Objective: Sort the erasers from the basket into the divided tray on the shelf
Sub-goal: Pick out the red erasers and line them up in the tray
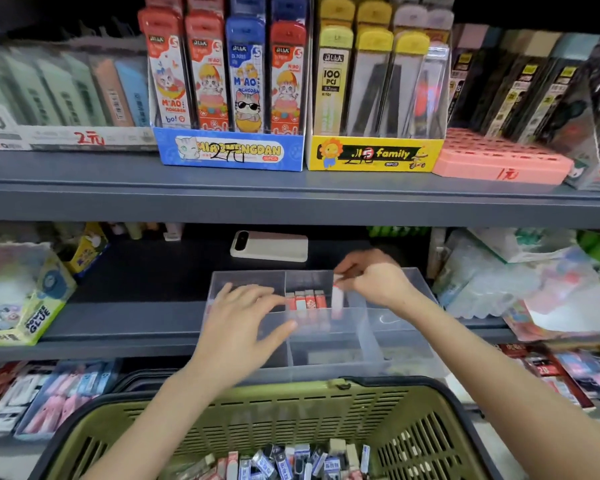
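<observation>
Task thing: you are holding a white eraser (337,299) upright over the divided tray (395,341), just at 3 o'clock of the row of red erasers (307,300) standing in the middle rear compartment.
Right hand: your right hand (374,282) is pinching the top of the white eraser with curled fingertips, probably so you can slot it in on end like the red ones.
Left hand: your left hand (243,323) is lying flat with fingers spread and straight, gripping nothing. It is pressing on the tray's left side at 9 o'clock of the red row, likely to steady the tray while the other hand is placing.
Tray: it is sitting on the lower shelf (136,320), its front wall overhanging toward you, which is putting it close above the basket.
Basket: the olive basket (257,407) is waiting at 6 o'clock of the view, with many loose erasers (291,462) in white, blue and red sleeves lying in it; much sorting is remaining, by my judgement.
Phone: a pale phone (269,245) is lying at 12 o'clock of the tray.
Writing: the blue box (229,150) is reading "MIAOMENGDAN" with handwriting over it that looks like "2元". The yellow box (374,154) is reading "family", with "100 PCS" on a pack above. The pink box (499,164) is showing a red handwritten mark, probably "1元". The glue box (39,317) at 9 o'clock is reading "POWER GLUE".
</observation>
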